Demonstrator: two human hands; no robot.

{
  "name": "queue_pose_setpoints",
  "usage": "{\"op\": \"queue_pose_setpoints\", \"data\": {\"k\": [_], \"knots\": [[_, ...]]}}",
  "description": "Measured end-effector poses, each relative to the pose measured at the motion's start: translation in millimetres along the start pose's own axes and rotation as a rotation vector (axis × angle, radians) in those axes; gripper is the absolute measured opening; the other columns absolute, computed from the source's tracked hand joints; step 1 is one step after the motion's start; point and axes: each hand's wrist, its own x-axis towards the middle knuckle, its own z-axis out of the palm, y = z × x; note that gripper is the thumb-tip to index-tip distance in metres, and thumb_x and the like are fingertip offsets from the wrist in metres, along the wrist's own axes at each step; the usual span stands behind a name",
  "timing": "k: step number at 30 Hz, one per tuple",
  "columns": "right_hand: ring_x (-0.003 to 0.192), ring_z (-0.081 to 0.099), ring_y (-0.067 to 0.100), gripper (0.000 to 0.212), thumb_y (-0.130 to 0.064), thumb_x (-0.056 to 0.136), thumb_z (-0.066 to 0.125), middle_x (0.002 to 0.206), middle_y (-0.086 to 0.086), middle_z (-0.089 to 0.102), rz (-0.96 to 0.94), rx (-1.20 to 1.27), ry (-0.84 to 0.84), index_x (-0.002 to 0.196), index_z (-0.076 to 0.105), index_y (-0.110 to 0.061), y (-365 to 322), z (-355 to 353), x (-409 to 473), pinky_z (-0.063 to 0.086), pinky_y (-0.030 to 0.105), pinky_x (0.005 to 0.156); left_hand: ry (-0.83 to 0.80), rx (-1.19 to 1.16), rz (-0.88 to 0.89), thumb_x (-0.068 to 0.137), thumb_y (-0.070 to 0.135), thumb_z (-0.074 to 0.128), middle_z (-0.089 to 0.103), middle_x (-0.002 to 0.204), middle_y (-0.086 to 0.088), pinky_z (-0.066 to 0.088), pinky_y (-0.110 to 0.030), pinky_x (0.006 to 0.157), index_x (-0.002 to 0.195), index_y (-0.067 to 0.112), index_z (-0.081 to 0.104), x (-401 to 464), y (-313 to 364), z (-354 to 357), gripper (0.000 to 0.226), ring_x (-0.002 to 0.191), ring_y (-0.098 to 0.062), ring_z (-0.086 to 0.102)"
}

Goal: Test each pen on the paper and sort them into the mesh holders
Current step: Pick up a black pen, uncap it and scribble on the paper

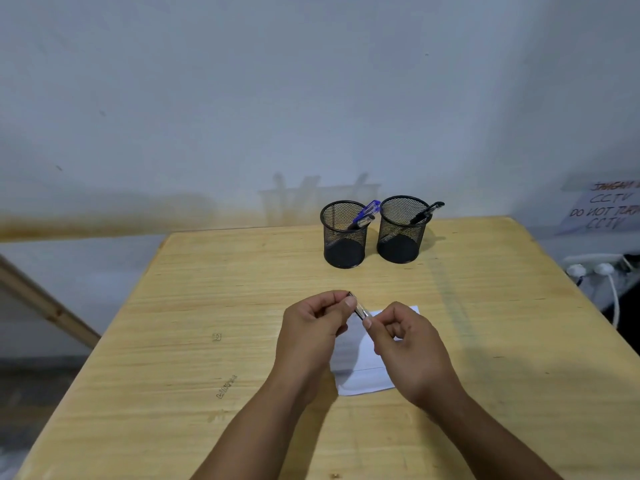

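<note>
Holding one slim clear-barrelled pen with a dark tip point(358, 309) between both hands, above the far end of the white sheet of paper point(363, 368) lying on the pale wooden desk point(207, 306). Left hand point(311, 327) with fingers point(350, 301) pinching the pen's far, dark end; right hand point(412, 344) with thumb and forefinger pressed together on the near end, remaining fingers curled in. Probably pulling off or pushing on a cap; cannot tell which, since the pen is mostly hidden by the fingers.

Standing at the far side of the desk, just beside each other: left black mesh cylinder holder point(343, 235) containing blue pens point(365, 213), right black mesh cylinder holder point(403, 230) containing a black pen point(426, 213). No loose pens visible elsewhere on the desk.

Risks from here: a sudden release of a tight cap could jerk the hands apart and flick the pen or cap off the desk; testing with no hand steadying the unweighted paper could drag or crumple it; a misjudged ink colour would send the pen into the wrong holder; a careless drop-in could tip a light holder.
</note>
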Motion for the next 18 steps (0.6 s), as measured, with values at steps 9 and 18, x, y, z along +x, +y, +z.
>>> {"op": "queue_pose_setpoints", "data": {"k": [9, 18], "knots": [[0.064, 0.067, 0.013, 0.023, -0.007, 0.094, 0.059, 0.086, -0.001, 0.074, 0.093, 0.189, -0.032, 0.107, 0.069, -0.023, 16, -14, -6, 0.058, 0.027, 0.064, 0.224, 0.294, 0.111, 0.083, 0.027, 0.076, 0.075, 0.077, 0.012, 0.048, -0.013, 0.062, 0.084, 0.025, 0.077, 28, 6, -38, 0.003, 0.070, 0.000, 0.066], [0.069, 0.075, 0.023, 0.024, -0.009, 0.090, 0.067, 0.087, 0.006, 0.076, 0.078, 0.240, 0.042, 0.108, 0.074, -0.023, 18, -20, -12, 0.063, 0.036, 0.065, 0.308, 0.746, 0.048, 0.084, 0.041, 0.068, 0.073, 0.078, 0.011, 0.049, -0.026, 0.062, 0.092, 0.029, 0.075, 49, -12, -64, 0.017, 0.073, -0.008, 0.067]]}}
